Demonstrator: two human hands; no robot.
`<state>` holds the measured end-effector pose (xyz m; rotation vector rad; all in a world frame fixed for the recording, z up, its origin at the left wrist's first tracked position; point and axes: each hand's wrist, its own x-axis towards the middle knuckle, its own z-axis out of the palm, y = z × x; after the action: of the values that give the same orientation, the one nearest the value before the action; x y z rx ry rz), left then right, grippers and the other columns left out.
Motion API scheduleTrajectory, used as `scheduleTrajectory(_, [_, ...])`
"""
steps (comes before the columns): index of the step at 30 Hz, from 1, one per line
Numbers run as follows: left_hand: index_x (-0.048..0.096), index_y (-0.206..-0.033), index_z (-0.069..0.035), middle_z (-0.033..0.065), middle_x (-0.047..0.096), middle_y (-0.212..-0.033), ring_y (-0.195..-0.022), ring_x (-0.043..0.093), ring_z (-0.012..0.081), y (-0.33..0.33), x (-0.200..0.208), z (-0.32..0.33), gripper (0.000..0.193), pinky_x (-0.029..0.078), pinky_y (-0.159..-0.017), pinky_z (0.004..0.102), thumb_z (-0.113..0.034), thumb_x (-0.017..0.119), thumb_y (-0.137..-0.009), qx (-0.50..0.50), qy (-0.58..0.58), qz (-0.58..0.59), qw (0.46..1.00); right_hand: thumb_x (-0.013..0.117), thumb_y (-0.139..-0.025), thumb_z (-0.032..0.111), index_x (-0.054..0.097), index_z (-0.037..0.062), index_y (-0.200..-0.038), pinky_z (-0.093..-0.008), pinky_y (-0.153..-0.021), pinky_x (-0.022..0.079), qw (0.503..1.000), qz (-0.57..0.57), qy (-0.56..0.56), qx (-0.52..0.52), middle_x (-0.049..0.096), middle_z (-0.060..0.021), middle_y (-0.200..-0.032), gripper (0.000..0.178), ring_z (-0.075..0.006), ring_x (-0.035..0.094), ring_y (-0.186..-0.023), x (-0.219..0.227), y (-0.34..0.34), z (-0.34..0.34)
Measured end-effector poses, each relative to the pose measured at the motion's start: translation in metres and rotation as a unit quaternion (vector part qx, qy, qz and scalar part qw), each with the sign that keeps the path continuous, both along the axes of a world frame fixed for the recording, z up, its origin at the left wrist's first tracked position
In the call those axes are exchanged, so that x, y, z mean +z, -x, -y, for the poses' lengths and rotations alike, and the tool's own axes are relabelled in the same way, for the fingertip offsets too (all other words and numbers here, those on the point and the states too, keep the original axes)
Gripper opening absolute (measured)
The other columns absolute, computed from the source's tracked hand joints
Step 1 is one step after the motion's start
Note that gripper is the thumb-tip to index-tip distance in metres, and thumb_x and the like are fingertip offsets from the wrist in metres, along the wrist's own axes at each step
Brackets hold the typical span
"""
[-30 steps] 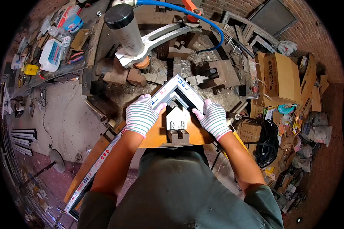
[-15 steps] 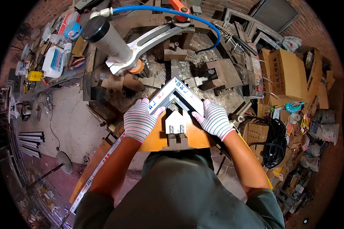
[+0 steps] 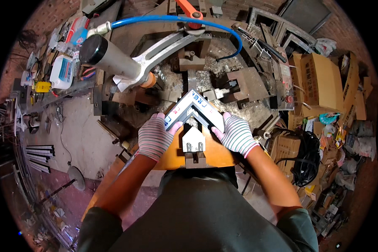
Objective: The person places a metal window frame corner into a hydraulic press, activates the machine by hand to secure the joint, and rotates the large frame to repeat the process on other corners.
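Note:
Both hands wear white gloves with thin stripes. Between them is a V-shaped corner of white metal profile (image 3: 210, 112), its point facing away from me, with blue lettering on its top faces. My left hand (image 3: 155, 136) grips the left arm of the corner, thumb on the inner side. The right arm is held the same way by my right hand (image 3: 238, 134). Just nearer to me, within the V, a pale pointed block (image 3: 193, 140) is bolted to a dark bracket (image 3: 195, 160). The undersides of the corner and most fingertips are hidden.
Left of the corner, a metal clamp arm (image 3: 166, 48) carries a grey cylinder (image 3: 113, 59) with a blue hose (image 3: 172, 18). Dark jaws (image 3: 245, 84) flank the machine bed. A cardboard box (image 3: 321, 84) and black cable coil (image 3: 305, 157) are right; a white jug (image 3: 62, 72) is left.
The view has shifted slightly, so the machine and corner appear a little lower. Both hands keep their grip. Less of the printed strip beside my left forearm shows.

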<state>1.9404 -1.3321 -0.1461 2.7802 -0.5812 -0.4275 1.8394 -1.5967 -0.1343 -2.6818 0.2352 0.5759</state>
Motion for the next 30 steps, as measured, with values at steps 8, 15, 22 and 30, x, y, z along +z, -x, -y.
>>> scheduleTrajectory(8, [0.066,-0.115,-0.002,0.0159,0.071,-0.101,-0.092,0.073,0.0320,0.003,0.005,0.001,0.051,0.058,-0.085,0.0417,-0.046,0.082,-0.094,0.010,0.012,-0.031,0.999,0.070,-0.096,0.049,0.062,-0.0031,-0.104,-0.0502,-0.083,0.057,1.000,0.022,0.016,-0.009,0.072,-0.0260,-0.090,0.054,-0.0442,0.072,-0.086,-0.001,0.005,-0.002])
scheduleTrajectory(15, [0.046,-0.153,-0.005,0.0097,0.055,-0.136,-0.113,0.055,0.0192,-0.011,0.067,-0.021,0.078,0.048,-0.099,0.0346,-0.012,0.089,-0.088,0.015,0.444,0.304,0.843,0.065,-0.097,0.050,0.064,-0.0023,-0.109,-0.0508,-0.083,0.057,0.999,0.041,0.022,-0.006,0.074,-0.0261,-0.091,0.054,-0.0437,0.073,-0.088,-0.004,0.008,-0.002])
scheduleTrajectory(22, [0.056,-0.139,0.002,0.0093,0.073,-0.119,-0.105,0.071,0.0161,-0.084,0.115,-0.022,0.044,0.058,-0.097,0.0304,-0.010,0.075,-0.101,-0.030,0.576,-0.050,0.815,0.068,-0.096,0.048,0.064,-0.0019,-0.110,-0.0510,-0.086,0.058,0.998,0.068,0.011,-0.003,0.074,-0.0266,-0.094,0.052,-0.0449,0.073,-0.092,-0.003,0.009,-0.006])
scheduleTrajectory(30, [0.065,-0.129,0.000,0.0070,0.077,-0.106,-0.091,0.071,0.0119,-0.028,0.140,0.046,0.047,0.059,-0.087,0.0278,-0.017,0.086,-0.090,0.012,0.475,-0.114,0.872,0.070,-0.096,0.050,0.063,-0.0020,-0.112,-0.0506,-0.089,0.057,0.998,0.066,0.014,-0.016,0.074,-0.0276,-0.098,0.055,-0.0451,0.073,-0.096,0.001,0.013,-0.006])
